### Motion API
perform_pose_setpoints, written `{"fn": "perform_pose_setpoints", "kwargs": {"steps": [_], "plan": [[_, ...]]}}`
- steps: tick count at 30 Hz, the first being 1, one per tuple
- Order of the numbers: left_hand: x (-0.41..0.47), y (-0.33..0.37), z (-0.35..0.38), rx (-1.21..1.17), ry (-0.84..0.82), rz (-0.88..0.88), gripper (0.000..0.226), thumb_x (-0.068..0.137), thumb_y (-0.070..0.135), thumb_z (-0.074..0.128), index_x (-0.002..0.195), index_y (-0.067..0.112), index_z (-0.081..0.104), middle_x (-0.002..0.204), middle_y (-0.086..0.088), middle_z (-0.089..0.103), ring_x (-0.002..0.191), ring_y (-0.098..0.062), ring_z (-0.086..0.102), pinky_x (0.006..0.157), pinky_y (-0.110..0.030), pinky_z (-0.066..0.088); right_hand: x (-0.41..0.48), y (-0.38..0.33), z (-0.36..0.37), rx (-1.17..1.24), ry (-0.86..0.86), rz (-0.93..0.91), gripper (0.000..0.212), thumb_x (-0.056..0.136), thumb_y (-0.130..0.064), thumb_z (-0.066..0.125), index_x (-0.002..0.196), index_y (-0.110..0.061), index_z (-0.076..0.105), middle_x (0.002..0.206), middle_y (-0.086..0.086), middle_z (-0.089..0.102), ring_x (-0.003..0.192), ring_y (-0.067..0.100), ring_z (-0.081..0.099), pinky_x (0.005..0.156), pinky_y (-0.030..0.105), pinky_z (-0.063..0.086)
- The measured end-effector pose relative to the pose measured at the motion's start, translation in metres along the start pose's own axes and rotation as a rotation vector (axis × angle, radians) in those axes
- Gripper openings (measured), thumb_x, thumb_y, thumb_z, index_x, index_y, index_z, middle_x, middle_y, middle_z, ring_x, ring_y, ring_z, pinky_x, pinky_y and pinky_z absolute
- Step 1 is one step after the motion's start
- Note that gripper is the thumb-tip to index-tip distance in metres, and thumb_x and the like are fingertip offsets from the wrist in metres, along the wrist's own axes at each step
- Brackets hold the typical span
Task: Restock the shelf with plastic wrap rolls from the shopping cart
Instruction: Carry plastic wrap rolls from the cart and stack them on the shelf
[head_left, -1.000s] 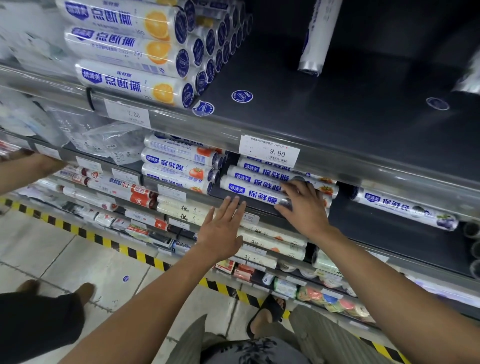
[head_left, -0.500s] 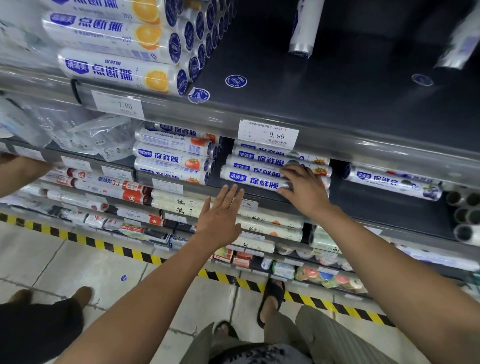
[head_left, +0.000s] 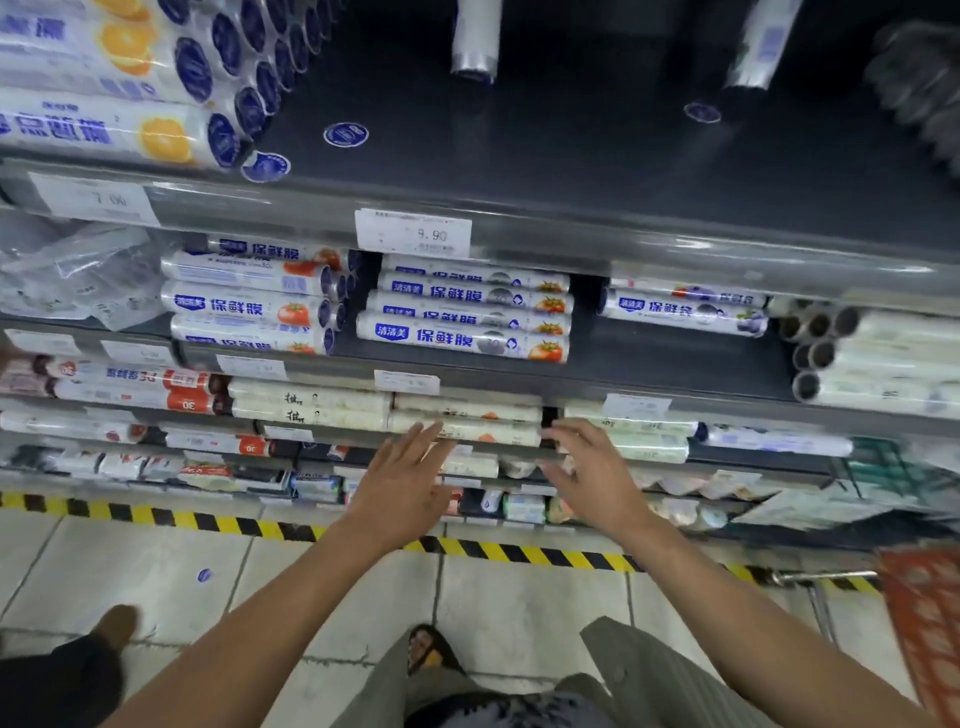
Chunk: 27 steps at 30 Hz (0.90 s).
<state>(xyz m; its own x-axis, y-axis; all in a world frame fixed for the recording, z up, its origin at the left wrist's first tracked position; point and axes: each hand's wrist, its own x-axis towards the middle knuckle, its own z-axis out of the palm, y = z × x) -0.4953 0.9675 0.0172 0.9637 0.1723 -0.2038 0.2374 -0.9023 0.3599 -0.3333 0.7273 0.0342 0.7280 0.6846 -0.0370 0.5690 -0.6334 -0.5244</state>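
We take the yellow-and-black hazard stripe (head_left: 208, 521) as our mark. Just below it we see pale floor tiles (head_left: 156, 587), one of them bearing a small blue spot (head_left: 204, 574) near the stripe. Further below, to the left, we find another person's brown shoe (head_left: 118, 623) and dark trouser leg (head_left: 57, 686). Far above the stripe we read a white price tag (head_left: 414, 234) marked 9.90, and higher still a round blue sticker (head_left: 345, 134)

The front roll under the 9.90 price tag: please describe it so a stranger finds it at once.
Find the white 9.90 price tag on the grey shelf edge. Below it lie four tomato-label rolls; the front roll alone shows its whole label.
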Motion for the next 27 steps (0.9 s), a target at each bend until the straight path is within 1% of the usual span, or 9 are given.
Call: {"fn": "perform_pose_setpoints", "kwargs": {"steps": [4,7,10,13,16,18,20,24,27], "plan": [[-0.022,0.043,0.051,-0.082,-0.118,-0.007,0.069,0.099,0.058,0.034,0.161,0.028,0.029,0.171,0.004,0.014,0.158,-0.021,0.011,0.126,-0.044,0.017,-0.084,0.057,0.012,0.072,-0.098,0.186,0.038,0.097,-0.034,0.062,0.134,-0.024,0.062,0.139,-0.004,0.054,0.127,0.015,0.051,0.106,0.028,0.042],[-0.035,0.09,0.089,-0.083,-0.229,0.015,0.065,0.101,0.055,0.038,0.16,0.029,0.029,0.171,0.003,0.014,0.158,-0.021,0.013,0.126,-0.044,0.021,-0.149,0.097,0.014,0.144,-0.13,0.319,0.042,0.095,-0.039,0.063,0.136,-0.028,0.059,0.14,-0.006,0.051,0.125,0.014,0.051,0.104,0.034,0.045],[-0.046,0.15,0.121,-0.076,-0.312,0.054,0.077,0.092,0.066,0.025,0.159,0.028,0.033,0.17,0.003,0.018,0.157,-0.022,0.016,0.125,-0.047,0.025,-0.213,0.133,0.005,0.226,-0.112,0.411,0.048,0.091,-0.047,0.061,0.134,-0.027,0.059,0.138,-0.008,0.05,0.131,0.011,0.045,0.11,0.033,0.041],[-0.053,0.214,0.147,-0.058,-0.357,0.123,0.08,0.088,0.068,0.02,0.157,0.031,0.034,0.17,0.005,0.017,0.156,-0.018,0.018,0.124,-0.044,0.025,-0.276,0.166,-0.012,0.311,-0.06,0.498,0.047,0.09,-0.049,0.061,0.133,-0.031,0.058,0.134,-0.014,0.047,0.129,0.008,0.046,0.108,0.031,0.041],[-0.053,0.281,0.171,-0.021,-0.413,0.211,0.065,0.099,0.058,0.035,0.158,0.032,0.033,0.17,0.007,0.015,0.156,-0.016,0.016,0.125,-0.039,0.023,-0.337,0.198,-0.029,0.356,-0.001,0.581,0.053,0.085,-0.058,0.056,0.132,-0.033,0.058,0.134,-0.014,0.047,0.129,0.009,0.047,0.107,0.031,0.042],[-0.05,0.325,0.189,0.003,-0.453,0.281,0.058,0.104,0.05,0.044,0.158,0.032,0.033,0.17,0.005,0.016,0.156,-0.017,0.016,0.125,-0.038,0.023,-0.376,0.219,-0.04,0.378,0.042,0.638,0.049,0.088,-0.05,0.061,0.133,-0.029,0.059,0.135,-0.01,0.05,0.129,0.011,0.048,0.106,0.025,0.039],[-0.044,0.369,0.205,0.03,-0.483,0.366,0.057,0.104,0.048,0.046,0.156,0.031,0.035,0.169,0.004,0.019,0.155,-0.017,0.018,0.124,-0.038,0.025,-0.414,0.237,-0.054,0.403,0.099,0.703,0.046,0.089,-0.043,0.064,0.132,-0.027,0.06,0.134,-0.008,0.051,0.128,0.012,0.048,0.107,0.024,0.038],[-0.026,0.46,0.23,0.093,-0.545,0.547,0.054,0.103,0.045,0.05,0.154,0.031,0.038,0.168,0.007,0.022,0.154,-0.016,0.021,0.122,-0.036,0.028,-0.483,0.269,-0.079,0.453,0.235,0.836,0.044,0.091,-0.045,0.062,0.132,-0.029,0.059,0.135,-0.01,0.051,0.129,0.01,0.047,0.109,0.029,0.037],[-0.009,0.528,0.248,0.152,-0.595,0.679,0.054,0.101,0.05,0.046,0.152,0.033,0.04,0.165,0.006,0.028,0.153,-0.018,0.024,0.12,-0.038,0.031,-0.528,0.29,-0.093,0.487,0.345,0.959,0.042,0.091,-0.043,0.063,0.131,-0.032,0.059,0.135,-0.012,0.049,0.128,0.008,0.047,0.106,0.026,0.037]]}}
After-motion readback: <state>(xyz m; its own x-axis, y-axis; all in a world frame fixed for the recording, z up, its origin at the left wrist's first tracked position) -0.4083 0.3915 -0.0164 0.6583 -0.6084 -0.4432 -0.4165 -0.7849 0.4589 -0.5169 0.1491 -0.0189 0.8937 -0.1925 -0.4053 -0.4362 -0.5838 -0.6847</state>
